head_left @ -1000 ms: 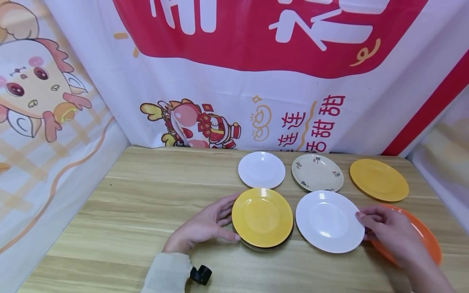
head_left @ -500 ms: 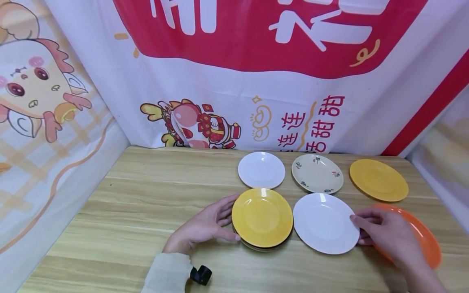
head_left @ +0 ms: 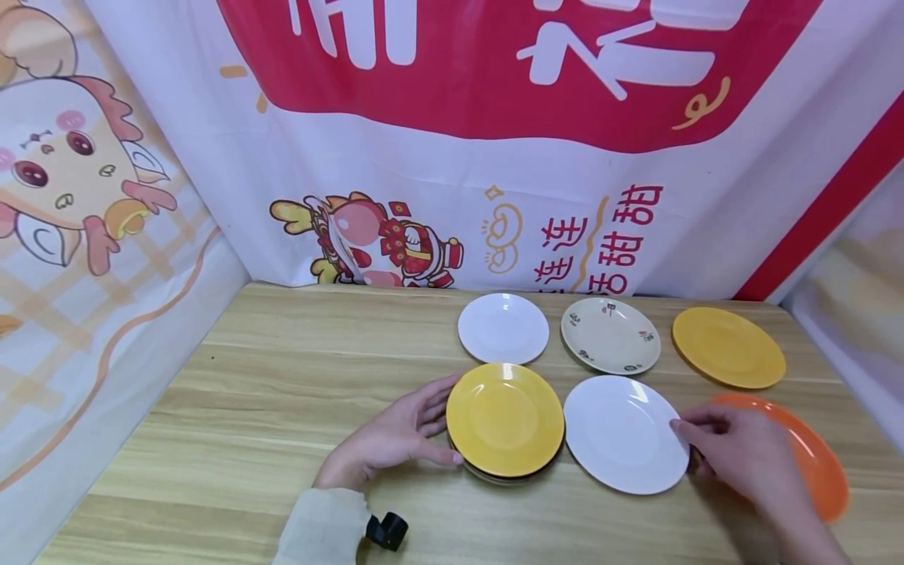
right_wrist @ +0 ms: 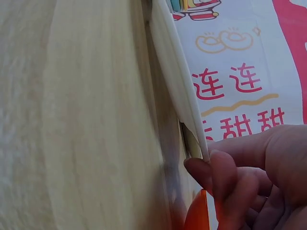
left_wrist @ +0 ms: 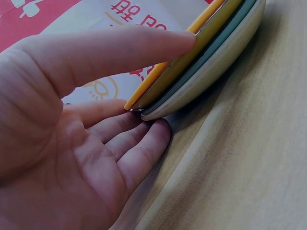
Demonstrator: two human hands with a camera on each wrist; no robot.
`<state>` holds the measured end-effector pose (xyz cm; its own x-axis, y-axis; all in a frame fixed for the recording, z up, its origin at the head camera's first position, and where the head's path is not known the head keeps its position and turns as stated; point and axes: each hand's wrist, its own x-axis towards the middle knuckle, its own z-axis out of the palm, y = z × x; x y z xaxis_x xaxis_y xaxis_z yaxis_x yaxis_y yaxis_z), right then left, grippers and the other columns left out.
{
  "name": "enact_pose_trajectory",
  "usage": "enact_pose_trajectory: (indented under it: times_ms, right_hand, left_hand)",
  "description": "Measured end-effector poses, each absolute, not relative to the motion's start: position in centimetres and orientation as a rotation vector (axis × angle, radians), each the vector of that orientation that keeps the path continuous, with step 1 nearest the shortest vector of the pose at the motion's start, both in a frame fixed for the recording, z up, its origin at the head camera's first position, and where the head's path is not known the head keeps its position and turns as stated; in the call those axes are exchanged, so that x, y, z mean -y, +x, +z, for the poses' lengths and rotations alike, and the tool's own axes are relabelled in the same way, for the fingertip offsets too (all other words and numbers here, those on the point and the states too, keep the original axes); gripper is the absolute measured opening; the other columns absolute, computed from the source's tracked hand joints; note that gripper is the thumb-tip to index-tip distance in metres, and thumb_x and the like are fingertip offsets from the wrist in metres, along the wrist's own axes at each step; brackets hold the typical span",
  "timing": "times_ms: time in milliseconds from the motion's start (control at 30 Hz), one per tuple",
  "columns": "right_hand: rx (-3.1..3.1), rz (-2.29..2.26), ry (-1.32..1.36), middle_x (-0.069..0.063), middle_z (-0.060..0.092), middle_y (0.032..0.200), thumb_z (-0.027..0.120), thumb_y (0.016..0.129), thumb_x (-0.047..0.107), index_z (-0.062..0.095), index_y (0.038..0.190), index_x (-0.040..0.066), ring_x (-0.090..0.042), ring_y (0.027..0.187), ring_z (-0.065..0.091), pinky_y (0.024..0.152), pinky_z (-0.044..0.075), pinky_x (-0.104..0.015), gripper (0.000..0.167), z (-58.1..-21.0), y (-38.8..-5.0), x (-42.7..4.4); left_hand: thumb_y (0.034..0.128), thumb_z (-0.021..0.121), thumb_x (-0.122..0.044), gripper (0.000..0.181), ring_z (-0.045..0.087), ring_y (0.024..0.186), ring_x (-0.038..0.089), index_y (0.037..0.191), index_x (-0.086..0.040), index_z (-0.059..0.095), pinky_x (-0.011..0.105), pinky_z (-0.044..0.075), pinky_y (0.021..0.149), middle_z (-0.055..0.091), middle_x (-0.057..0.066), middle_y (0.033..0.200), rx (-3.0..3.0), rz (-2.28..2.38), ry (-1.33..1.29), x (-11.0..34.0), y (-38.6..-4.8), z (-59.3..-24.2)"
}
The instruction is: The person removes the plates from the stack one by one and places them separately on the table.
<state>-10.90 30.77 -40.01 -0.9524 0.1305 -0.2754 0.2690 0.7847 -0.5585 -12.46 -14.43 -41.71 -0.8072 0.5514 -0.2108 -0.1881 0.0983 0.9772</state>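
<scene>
In the head view, my left hand rests against the left side of a stack of plates topped by a yellow plate. The left wrist view shows the thumb and fingertips touching the rims of the yellow, green and cream plates, thumb and fingers spread. My right hand pinches the right rim of a white plate, thumb on top and fingers underneath. From the right wrist, this white plate appears edge-on, its near rim raised off the table. Its left edge lies right beside the stack.
Behind, in a row, lie a small white plate, a patterned cream plate and a yellow plate. An orange plate is partly covered by the right hand. A printed cloth hangs behind the wooden table.
The right hand has moved the white plate slightly left and nearer, up beside the stack. My left hand has stayed in place.
</scene>
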Motion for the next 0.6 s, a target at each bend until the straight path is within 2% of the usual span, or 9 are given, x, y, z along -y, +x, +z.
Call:
enact_pose_trajectory:
  times_ms: [133,333,600]
  right_hand:
    - [-2.825,-0.842,0.271,0.001,0.073,0.076,0.074,0.102,0.034,0.077,0.121,0.002,-0.016,0.068,0.065,0.056,0.053,-0.026,0.038,-40.0,-10.7,-30.3]
    - [-2.868,-0.798,0.271,-0.003,0.076,0.086,0.075,0.1,0.027,0.076,0.122,-0.002,-0.015,0.067,0.064,0.055,0.057,-0.028,0.037,-40.0,-10.7,-29.4]
    - [-2.856,-0.759,0.305,-0.008,0.075,0.089,0.075,0.1,0.02,0.074,0.122,-0.004,-0.018,0.068,0.062,0.058,0.059,-0.03,0.032,-40.0,-10.9,-28.7]
  left_hand:
    - [0.0818,0.089,0.002,0.108,0.032,0.164,0.032,0.17,-0.014,0.03,0.042,0.038,0.132,0.034,0.009,0.177,-1.84,1.763,0.355,14.4,-12.4,-41.7]
    - [0.0819,0.09,0.001,0.108,0.033,0.164,0.032,0.17,-0.014,0.03,0.042,0.038,0.132,0.034,0.008,0.176,-1.843,1.762,0.355,14.4,-12.5,-41.8]
    - [0.0817,0.09,0.002,0.108,0.032,0.164,0.032,0.17,-0.015,0.03,0.042,0.037,0.133,0.034,0.008,0.177,-1.839,1.768,0.349,14.4,-12.5,-41.8]
